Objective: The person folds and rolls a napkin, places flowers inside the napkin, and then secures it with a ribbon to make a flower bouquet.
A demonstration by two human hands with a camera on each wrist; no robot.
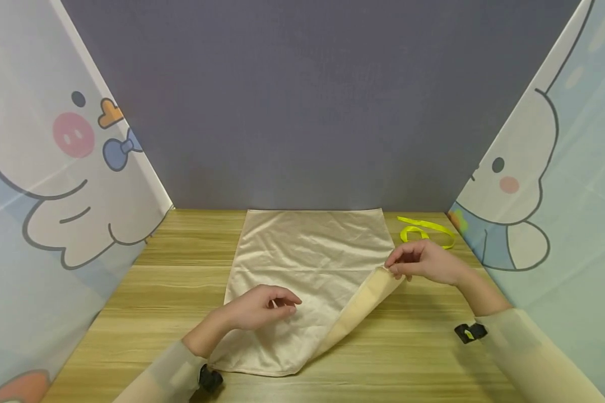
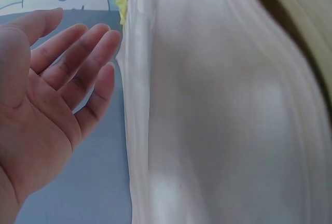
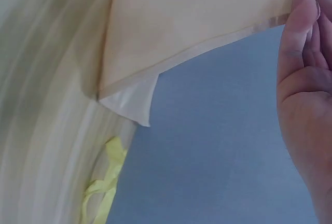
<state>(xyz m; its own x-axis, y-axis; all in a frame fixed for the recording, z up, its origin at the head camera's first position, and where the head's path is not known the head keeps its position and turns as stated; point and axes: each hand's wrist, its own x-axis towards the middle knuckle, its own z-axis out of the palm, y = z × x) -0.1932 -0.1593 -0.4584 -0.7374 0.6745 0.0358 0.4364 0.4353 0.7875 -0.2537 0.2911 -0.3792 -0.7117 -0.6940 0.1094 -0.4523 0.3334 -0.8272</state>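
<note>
A pale satin-like cloth (image 1: 307,240) lies spread on the table, lightly wrinkled. Between thumb and fingertips my right hand (image 1: 431,263) pinches its near right corner, lifted and drawn back so the matte cream underside (image 1: 355,313) shows. In the right wrist view, the raised edge of the cloth (image 3: 207,16) stretches from the table up to those fingers. Over the left part of the cloth hovers my left hand (image 1: 262,308), fingers loosely bent and nothing in them. The left wrist view shows its palm beside the cloth (image 2: 207,105).
A bright yellow ribbon (image 1: 426,224) lies loosely looped at the back right of the wooden table (image 1: 181,268). Behind stands a grey wall panel (image 1: 302,112). Cartoon-printed sheets (image 1: 55,168) flank both sides. Each sleeve carries a black wrist device (image 1: 470,333).
</note>
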